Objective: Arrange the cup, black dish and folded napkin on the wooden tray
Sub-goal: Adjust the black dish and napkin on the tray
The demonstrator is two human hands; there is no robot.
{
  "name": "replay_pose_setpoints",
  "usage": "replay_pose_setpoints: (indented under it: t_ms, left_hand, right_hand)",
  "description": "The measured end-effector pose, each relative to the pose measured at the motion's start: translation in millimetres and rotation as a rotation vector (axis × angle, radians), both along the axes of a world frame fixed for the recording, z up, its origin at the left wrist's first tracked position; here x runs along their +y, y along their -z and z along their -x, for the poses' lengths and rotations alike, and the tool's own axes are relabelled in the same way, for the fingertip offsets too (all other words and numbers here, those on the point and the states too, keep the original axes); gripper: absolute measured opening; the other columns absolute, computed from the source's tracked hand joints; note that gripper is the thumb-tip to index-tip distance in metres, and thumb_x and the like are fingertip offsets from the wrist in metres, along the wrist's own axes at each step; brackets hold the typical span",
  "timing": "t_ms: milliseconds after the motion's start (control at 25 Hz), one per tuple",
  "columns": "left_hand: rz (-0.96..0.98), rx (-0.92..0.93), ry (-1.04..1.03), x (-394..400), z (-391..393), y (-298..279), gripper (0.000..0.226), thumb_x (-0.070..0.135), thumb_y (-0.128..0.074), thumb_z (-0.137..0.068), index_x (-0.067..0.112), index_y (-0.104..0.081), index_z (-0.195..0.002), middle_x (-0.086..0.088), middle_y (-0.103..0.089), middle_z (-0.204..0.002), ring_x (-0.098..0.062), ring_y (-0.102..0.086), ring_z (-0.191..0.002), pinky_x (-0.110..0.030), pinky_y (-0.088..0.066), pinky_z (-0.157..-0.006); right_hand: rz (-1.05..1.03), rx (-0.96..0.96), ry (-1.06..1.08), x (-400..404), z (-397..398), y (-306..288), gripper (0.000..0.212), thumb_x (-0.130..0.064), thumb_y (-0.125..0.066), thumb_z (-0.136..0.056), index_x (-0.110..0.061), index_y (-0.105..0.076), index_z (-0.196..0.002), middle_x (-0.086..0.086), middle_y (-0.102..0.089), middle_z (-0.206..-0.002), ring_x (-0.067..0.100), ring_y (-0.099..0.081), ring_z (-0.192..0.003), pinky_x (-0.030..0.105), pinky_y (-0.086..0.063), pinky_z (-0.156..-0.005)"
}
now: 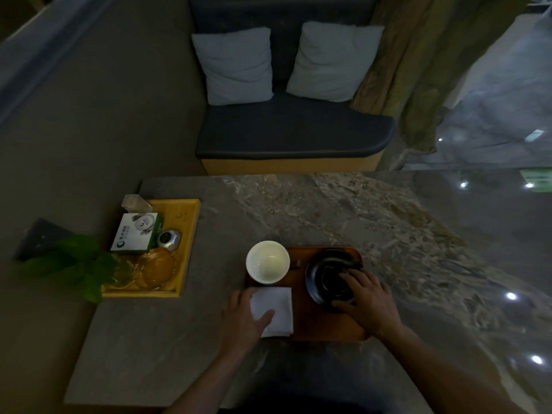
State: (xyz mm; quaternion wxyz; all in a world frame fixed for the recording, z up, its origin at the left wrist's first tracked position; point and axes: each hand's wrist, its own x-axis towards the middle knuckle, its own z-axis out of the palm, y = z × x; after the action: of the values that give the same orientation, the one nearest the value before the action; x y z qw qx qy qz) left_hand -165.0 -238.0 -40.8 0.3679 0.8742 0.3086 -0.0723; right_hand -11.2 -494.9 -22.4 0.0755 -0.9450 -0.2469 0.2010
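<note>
A brown wooden tray (316, 324) lies on the stone table in front of me. A white cup (267, 262) stands upright at the tray's far left corner. A round black dish (322, 279) rests on the tray's right half. My right hand (369, 300) grips the dish's near right rim, fingers curled over it. A folded white napkin (279, 306) lies at the tray's near left. My left hand (246, 318) lies flat on the napkin's left side, thumb across it.
A yellow tray (191, 234) at the table's left holds a green-and-white box (136, 234), a small metal jar (169, 240) and glass dishes (155, 267). Green leaves (74, 264) hang over its left side. A cushioned bench (292, 132) stands beyond the table.
</note>
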Motion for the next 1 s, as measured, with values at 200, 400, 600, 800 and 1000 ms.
replay_pose_setpoints:
  t_ms: [200,400,600,800,1000]
  left_hand:
    - [-0.092,-0.042,0.272,-41,-12,-6,0.051,0.055,-0.066,-0.081,0.031,-0.055,-0.125,0.01,-0.054,-0.127,-0.013,-0.048,-0.119,-0.032,-0.043,-0.096]
    - [-0.18,0.051,0.467,-69,-41,-3,0.067,0.061,-0.061,-0.081,0.032,-0.044,-0.139,0.007,-0.044,-0.147,-0.013,-0.036,-0.138,-0.036,-0.032,-0.111]
    - [-0.285,0.151,0.408,-83,-60,3,0.095,0.066,-0.059,-0.08,0.032,-0.009,-0.154,0.01,-0.009,-0.164,-0.015,-0.005,-0.15,-0.045,-0.024,-0.117]
    - [-0.276,0.219,0.378,-87,-68,11,0.107,0.071,-0.058,-0.077,0.034,0.007,-0.153,0.01,0.006,-0.165,-0.018,-0.003,-0.151,-0.046,-0.019,-0.118]
    - [-0.32,0.204,0.388,-90,-71,16,0.107,0.07,-0.058,-0.077,0.034,0.008,-0.153,0.012,0.012,-0.163,-0.018,-0.007,-0.15,-0.044,-0.019,-0.117]
  right_hand:
    - [0.008,-0.019,-0.044,-55,-2,3,0.077,-0.074,-0.044,-0.081,-0.034,-0.032,-0.146,-0.004,-0.035,-0.153,0.022,-0.023,-0.143,0.047,-0.026,-0.113]
    - [0.043,0.014,-0.075,-81,-20,9,0.088,-0.076,-0.046,-0.078,-0.034,-0.018,-0.15,-0.006,-0.023,-0.159,0.021,-0.011,-0.148,0.048,-0.017,-0.117]
    - [0.043,0.129,-0.081,-68,-39,17,0.106,-0.08,-0.049,-0.074,-0.03,0.004,-0.152,-0.006,-0.004,-0.163,0.023,0.006,-0.149,0.056,-0.008,-0.117]
    - [0.058,0.169,-0.097,-56,-46,26,0.114,-0.081,-0.051,-0.071,-0.027,0.01,-0.151,-0.002,0.003,-0.163,0.03,0.012,-0.147,0.061,-0.003,-0.115]
    - [0.025,0.177,-0.098,-53,-49,30,0.117,-0.083,-0.05,-0.069,-0.03,0.014,-0.15,-0.003,0.006,-0.163,0.03,0.014,-0.147,0.06,0.0,-0.116]
